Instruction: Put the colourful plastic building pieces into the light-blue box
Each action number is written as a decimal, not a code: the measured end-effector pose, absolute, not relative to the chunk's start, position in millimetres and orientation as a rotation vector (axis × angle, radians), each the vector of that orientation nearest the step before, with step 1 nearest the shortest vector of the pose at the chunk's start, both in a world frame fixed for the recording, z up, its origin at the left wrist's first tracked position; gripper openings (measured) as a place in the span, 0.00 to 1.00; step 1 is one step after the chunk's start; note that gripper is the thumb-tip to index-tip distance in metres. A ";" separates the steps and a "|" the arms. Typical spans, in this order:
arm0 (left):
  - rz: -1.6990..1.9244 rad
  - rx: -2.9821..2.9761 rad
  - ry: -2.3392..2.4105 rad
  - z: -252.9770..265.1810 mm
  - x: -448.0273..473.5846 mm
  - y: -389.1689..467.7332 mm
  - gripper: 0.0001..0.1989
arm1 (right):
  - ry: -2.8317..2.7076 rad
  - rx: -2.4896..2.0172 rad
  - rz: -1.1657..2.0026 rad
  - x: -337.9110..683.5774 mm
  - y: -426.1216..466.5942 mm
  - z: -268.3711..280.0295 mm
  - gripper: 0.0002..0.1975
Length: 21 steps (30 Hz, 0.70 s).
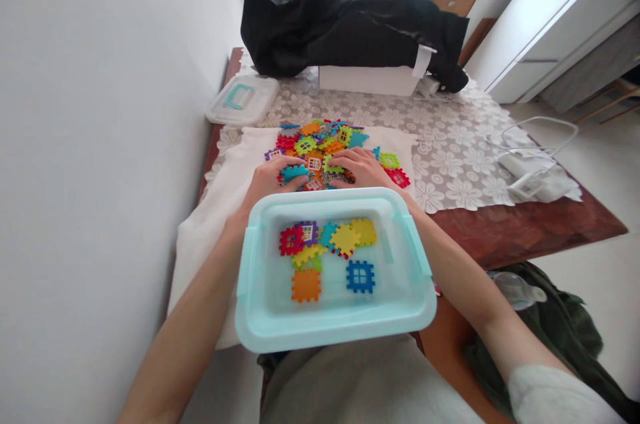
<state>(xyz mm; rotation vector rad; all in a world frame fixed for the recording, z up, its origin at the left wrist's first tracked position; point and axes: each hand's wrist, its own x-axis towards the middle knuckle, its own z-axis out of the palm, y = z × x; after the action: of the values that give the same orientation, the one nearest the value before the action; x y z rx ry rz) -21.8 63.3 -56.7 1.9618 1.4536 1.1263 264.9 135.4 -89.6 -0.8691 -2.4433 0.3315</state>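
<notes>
**Inspector:** Plastic tiles, many colours, lie heaped on a white cloth over the far part of the table. Report the hands.

**Assistant:** Both are on the near edge of the heap, palms down. The left hand has its fingers curled over a teal tile. The right hand lies with fingers bent across several tiles, touching them.

**Inspector:** Gripping or merely resting?

**Assistant:** The left looks closed on the teal tile. For the right I cannot tell; its fingertips are hidden among the tiles.

**Inspector:** And the bin?

**Assistant:** A pale blue bin sits near, between the forearms, seemingly on the lap. It holds about a dozen tiles: red, yellow, orange, blue, purple. Its lid lies far left on the table, well apart.

**Inspector:** Step in hand, in your judgement?

**Assistant:** Gathering from the heap for the bin. Early work: most tiles are on the cloth.

**Inspector:** What does the next move call for?

**Assistant:** A firm hold on the gathered tiles, a lift over the bin's far rim, and release inside. Loose tiles could slip off the cloth.
</notes>
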 end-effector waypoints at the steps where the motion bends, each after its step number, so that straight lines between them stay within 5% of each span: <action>1: 1.137 1.984 1.454 -56.9 -22.0 63.5 0.13 | -2.456 -0.846 0.320 265.0 135.4 -89.5 0.20; 10: 1.171 2.045 1.475 -60.5 -20.9 65.1 0.11 | -2.461 -0.823 0.318 266.5 132.2 -85.4 0.17; 15: 1.137 1.939 1.543 -63.7 -20.9 65.5 0.13 | -2.433 -0.755 0.386 266.9 134.2 -89.6 0.24; 21: 1.120 1.925 1.573 -58.5 -18.9 62.0 0.15 | -2.416 -0.744 0.370 264.5 137.7 -90.4 0.17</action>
<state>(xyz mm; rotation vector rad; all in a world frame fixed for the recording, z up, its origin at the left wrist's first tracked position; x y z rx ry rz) -18.9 62.0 -58.5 1.9247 1.5732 1.1196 264.5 137.7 -90.4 -0.7445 -2.4163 0.3704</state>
